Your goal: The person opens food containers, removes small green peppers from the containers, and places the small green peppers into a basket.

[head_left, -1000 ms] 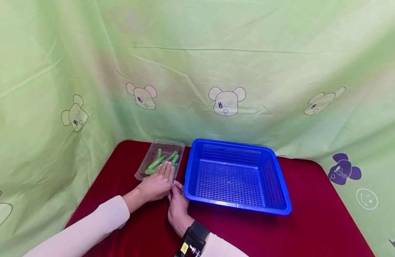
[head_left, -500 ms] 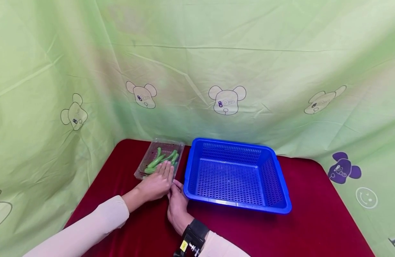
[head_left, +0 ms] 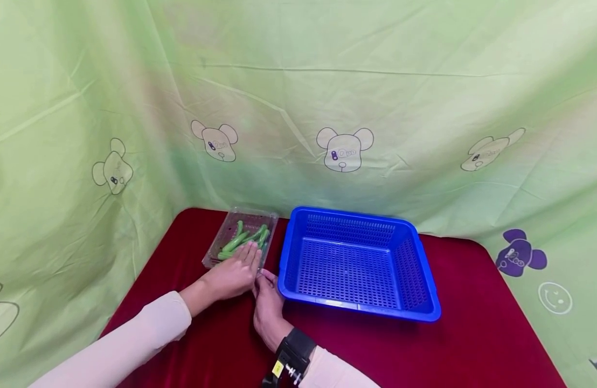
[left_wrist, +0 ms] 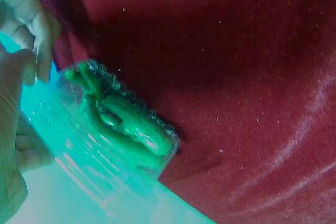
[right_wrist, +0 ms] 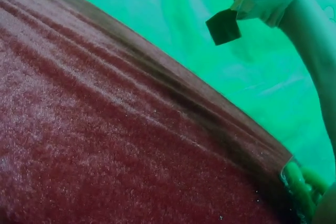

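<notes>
A clear plastic box [head_left: 254, 212] with long green vegetables [head_left: 236, 241], perhaps chili peppers, lies at the left of the table. Across its near right part, my left hand [head_left: 233, 274] rests with the fingers side by side; its thumb is hidden in the head view. In the left wrist view, this hand [left_wrist: 9, 114] holds the box edge between thumb and fingers. My right hand [head_left: 269, 311] pinches the same near right corner from below. Both hands meet there, and the exact contact is small and partly covered. Vegetables [right_wrist: 296, 184] show at the right wrist view's edge.
To the right of the box stands a blue perforated plastic basket [head_left: 285, 258], its near left corner close to my right hand. Dark red cloth [head_left: 473, 323] covers the table. Green printed curtains [head_left: 400, 81] rise behind and beside it.
My left hand and forearm have shifted very slightly to the left. Both hands stay at the box's corner, and the basket has not moved.
</notes>
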A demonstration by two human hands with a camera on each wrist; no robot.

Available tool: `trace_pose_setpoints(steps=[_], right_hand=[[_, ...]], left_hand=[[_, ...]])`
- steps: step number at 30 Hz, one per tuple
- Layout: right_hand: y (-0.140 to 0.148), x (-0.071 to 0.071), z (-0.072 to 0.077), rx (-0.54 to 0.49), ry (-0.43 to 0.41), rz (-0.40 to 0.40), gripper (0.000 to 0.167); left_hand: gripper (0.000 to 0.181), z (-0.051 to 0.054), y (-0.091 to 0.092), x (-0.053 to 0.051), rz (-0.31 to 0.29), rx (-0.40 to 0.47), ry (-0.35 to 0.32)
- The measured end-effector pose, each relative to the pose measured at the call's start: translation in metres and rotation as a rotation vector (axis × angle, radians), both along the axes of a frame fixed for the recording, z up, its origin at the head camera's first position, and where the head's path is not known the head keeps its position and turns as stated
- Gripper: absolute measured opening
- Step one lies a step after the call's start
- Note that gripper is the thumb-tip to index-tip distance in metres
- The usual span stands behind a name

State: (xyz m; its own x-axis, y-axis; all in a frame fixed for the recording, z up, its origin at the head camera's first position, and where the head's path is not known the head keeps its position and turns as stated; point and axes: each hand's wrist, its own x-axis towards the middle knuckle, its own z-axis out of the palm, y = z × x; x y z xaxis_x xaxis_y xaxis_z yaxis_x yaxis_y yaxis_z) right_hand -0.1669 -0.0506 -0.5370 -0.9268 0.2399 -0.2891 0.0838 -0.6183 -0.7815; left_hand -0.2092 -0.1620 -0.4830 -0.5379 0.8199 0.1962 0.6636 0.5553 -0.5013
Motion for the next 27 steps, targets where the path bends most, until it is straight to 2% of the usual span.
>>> trace_pose_setpoints(steps=[5,8,13,15,18,20,22,27], right_hand=[[0.002,0.000,0.000,-0.049,-0.006,0.021,0.027],[0.002,-0.001,-0.001,-0.085,0.001,0.022,0.027],[0.004,-0.006,-0.003,-0.100,0.027,0.036,0.033],[0.004,-0.007,-0.004,-0.099,0.031,0.053,0.036],[0.004,-0.008,-0.004,-0.108,0.030,0.081,0.037],[0.005,-0.009,-0.004,-0.110,0.027,0.105,0.037],[0.005,-0.010,-0.004,-0.113,0.017,0.121,0.037],[0.005,-0.011,-0.005,-0.101,0.018,0.150,0.039]], left_hand=[[0.055,0.007,-0.007,-0.001,-0.015,0.039,-0.112],[0.054,0.010,-0.013,-0.002,-0.032,0.050,-0.156],[0.055,0.013,-0.027,-0.006,-0.070,0.131,-0.249],[0.058,0.014,-0.035,-0.007,-0.059,0.147,-0.270],[0.058,0.015,-0.045,-0.007,-0.004,0.126,-0.285],[0.058,0.014,-0.050,-0.006,0.033,0.084,-0.267],[0.058,0.011,-0.052,-0.004,0.039,0.043,-0.225],[0.050,-0.001,-0.057,-0.005,-0.020,-0.066,-0.002]])
